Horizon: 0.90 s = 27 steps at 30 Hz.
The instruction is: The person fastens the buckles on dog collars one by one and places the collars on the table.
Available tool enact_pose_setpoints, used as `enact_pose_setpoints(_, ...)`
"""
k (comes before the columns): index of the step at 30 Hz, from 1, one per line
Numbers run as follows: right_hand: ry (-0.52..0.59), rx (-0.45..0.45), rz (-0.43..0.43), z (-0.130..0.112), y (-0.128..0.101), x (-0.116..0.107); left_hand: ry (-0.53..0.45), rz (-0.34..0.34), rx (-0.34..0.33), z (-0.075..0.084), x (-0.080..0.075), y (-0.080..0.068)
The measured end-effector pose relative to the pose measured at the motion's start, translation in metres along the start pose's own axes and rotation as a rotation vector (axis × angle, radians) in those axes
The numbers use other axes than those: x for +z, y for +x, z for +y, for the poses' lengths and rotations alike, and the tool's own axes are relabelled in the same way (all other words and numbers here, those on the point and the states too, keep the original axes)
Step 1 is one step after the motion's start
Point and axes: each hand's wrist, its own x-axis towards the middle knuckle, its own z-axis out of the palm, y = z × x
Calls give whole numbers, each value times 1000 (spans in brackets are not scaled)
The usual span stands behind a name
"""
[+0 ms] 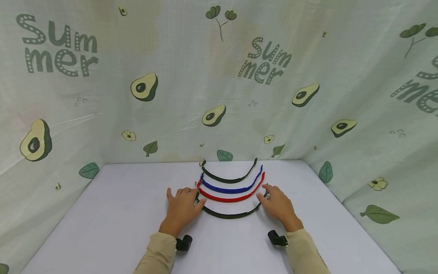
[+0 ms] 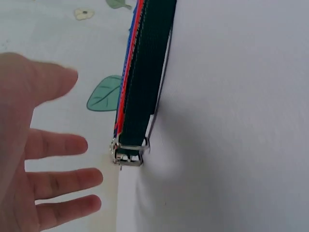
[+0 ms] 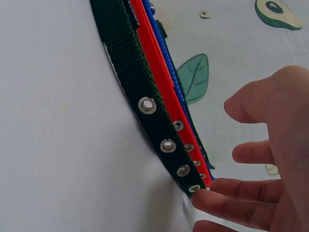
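A dark green collar (image 1: 226,216) curves on edge across the white table, nearest to me. Behind it stand a red collar (image 1: 227,199), a blue collar (image 1: 229,190) and another dark green collar (image 1: 230,181). My left hand (image 1: 183,208), fingers spread, is beside the nearest collar's metal buckle (image 2: 130,153) and holds nothing. At the opposite end, my right hand (image 1: 278,207) has its fingers loosely bent; a fingertip appears to touch the tip beyond the metal eyelets (image 3: 168,145). No collar lies in either hand's grip.
A white table (image 1: 119,213) spreads on both sides of the collars. At its back hangs a pale cloth (image 1: 178,121) printed with avocados and leaves, which also covers the sides. Black devices (image 1: 184,242) are strapped at both wrists.
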Motion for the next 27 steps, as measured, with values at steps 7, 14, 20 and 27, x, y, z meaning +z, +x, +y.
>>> enact_pose_setpoints(7, 35, 83, 53, -1, 7, 7, -27, 42, -114, 3, 2, 3)
enact_pose_setpoints(14, 113, 158, 28, 9, 5, 17, -7, 25, -131, 2, 8, -2)
enact_pose_setpoints(20, 154, 200, 18, 12, 4, 22, 4, 3, -132, 3, 14, -4)
enact_pose_setpoints(27, 127, 197, 20, 15, 8, 21, 12, 10, -131, 3, 17, 1)
